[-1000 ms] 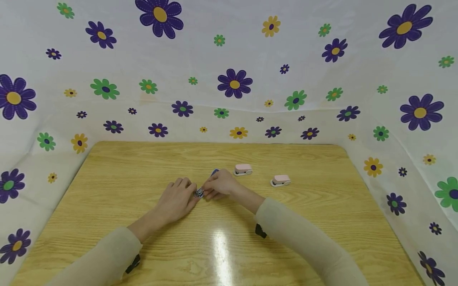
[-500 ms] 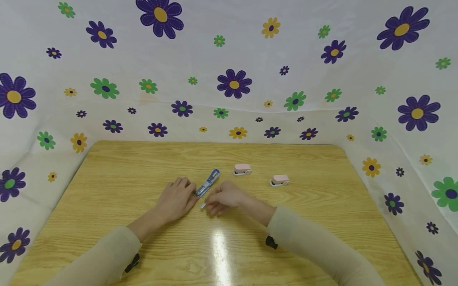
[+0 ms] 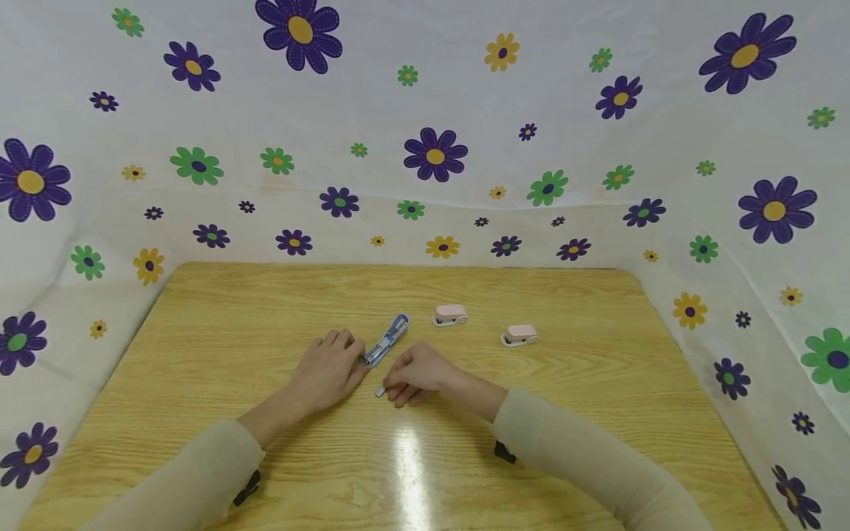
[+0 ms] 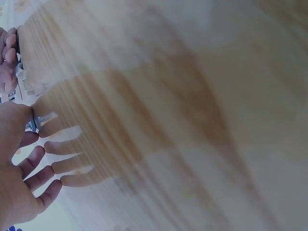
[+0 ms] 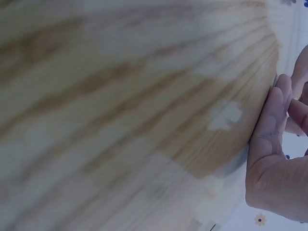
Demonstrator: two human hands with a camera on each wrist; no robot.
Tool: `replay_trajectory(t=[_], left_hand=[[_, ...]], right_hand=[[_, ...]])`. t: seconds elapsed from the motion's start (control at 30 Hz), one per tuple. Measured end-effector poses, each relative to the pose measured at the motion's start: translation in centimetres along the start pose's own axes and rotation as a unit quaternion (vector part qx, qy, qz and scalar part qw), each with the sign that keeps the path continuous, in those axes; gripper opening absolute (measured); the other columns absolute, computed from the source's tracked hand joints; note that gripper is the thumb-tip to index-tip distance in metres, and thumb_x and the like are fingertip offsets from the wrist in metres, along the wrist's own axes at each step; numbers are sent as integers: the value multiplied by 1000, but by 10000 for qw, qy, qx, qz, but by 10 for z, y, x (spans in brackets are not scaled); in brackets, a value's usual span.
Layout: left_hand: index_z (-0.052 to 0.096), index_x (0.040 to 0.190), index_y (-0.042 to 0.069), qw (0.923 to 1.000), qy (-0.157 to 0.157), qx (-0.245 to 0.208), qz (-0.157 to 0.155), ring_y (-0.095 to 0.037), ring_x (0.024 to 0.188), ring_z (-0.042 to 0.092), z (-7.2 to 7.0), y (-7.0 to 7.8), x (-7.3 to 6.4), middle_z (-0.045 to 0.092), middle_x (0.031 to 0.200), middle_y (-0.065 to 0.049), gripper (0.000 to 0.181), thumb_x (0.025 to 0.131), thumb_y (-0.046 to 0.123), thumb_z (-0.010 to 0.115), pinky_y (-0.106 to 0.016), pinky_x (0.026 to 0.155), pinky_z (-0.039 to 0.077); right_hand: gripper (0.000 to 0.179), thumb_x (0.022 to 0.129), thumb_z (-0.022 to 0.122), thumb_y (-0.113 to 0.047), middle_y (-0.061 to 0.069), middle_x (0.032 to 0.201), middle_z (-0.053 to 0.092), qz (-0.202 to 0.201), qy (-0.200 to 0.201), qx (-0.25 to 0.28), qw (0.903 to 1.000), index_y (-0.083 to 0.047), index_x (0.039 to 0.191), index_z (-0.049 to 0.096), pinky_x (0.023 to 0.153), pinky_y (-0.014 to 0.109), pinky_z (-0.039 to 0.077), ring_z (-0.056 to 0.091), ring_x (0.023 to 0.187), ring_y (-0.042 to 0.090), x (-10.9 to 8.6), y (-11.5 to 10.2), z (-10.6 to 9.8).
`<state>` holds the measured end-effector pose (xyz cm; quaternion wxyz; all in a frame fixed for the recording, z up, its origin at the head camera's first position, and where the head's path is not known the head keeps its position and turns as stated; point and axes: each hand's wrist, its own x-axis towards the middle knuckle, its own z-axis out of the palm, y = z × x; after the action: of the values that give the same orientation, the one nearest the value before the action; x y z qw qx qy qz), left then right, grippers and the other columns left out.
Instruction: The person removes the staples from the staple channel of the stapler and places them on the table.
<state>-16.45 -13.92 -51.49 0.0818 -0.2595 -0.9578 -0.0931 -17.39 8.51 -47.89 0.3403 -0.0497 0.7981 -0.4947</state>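
Note:
A blue stapler (image 3: 387, 339) lies spread out on the table, slanting away to the right, its metal channel facing up. My left hand (image 3: 330, 371) pinches its near end between thumb and forefinger, and the left wrist view shows the other fingers curved with tips on the tabletop. To the right of the stapler, my right hand (image 3: 420, 375) is low over the table. Its thumb and forefinger pinch a small silvery strip (image 3: 380, 392), which looks like a short row of staples. In the right wrist view, the right hand (image 5: 274, 139) hides the strip.
Two small pink-and-white staplers stand farther back, one stapler (image 3: 451, 315) just right of the blue one and the other stapler (image 3: 519, 335) farther right. A flower-print cloth (image 3: 372, 96) encloses the wooden table (image 3: 232, 310) at the back and sides.
My right hand has come away from the blue stapler toward me, carrying the silvery strip, and uncovered the stapler's length. The left hand keeps its place at the near end.

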Motion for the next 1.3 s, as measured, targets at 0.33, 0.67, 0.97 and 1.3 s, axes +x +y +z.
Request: replay_trajectory(t=[0.33,0.67,0.97,1.3], left_hand=[[66,111,8,9966,-261,-572,-523,-21,87,56,-14,12,-1,61,97,-6,29,100,35,71,-38,75,51],[70,118,5,9973,370,-499,-393,-25,91,65,-25,48,-2,68,107,-9,37,100,37,72,-41,79,57],[68,121,8,9943,388,-987,-126,-26,97,68,-21,80,8,69,108,-8,39,100,41,72,-41,81,58],[62,133,5,9976,-330,-615,-6,-30,114,64,-9,103,22,66,119,-12,54,103,50,64,-45,95,56]], right_hand=[[23,100,70,-21,19,98,80,-933,323,116,9950,0,110,73,72,33,64,74,75,14,-14,13,-28],[16,103,68,-23,4,101,75,-2361,1327,-1889,9439,-10,111,74,79,25,57,67,88,13,-31,22,-73],[26,101,71,-28,6,114,72,-2705,2349,-4183,8347,-11,120,73,90,44,60,68,108,25,-25,30,-105],[36,101,72,-30,12,124,63,-2636,2340,-5790,7352,-7,128,65,97,45,59,63,114,30,-9,30,-122]])
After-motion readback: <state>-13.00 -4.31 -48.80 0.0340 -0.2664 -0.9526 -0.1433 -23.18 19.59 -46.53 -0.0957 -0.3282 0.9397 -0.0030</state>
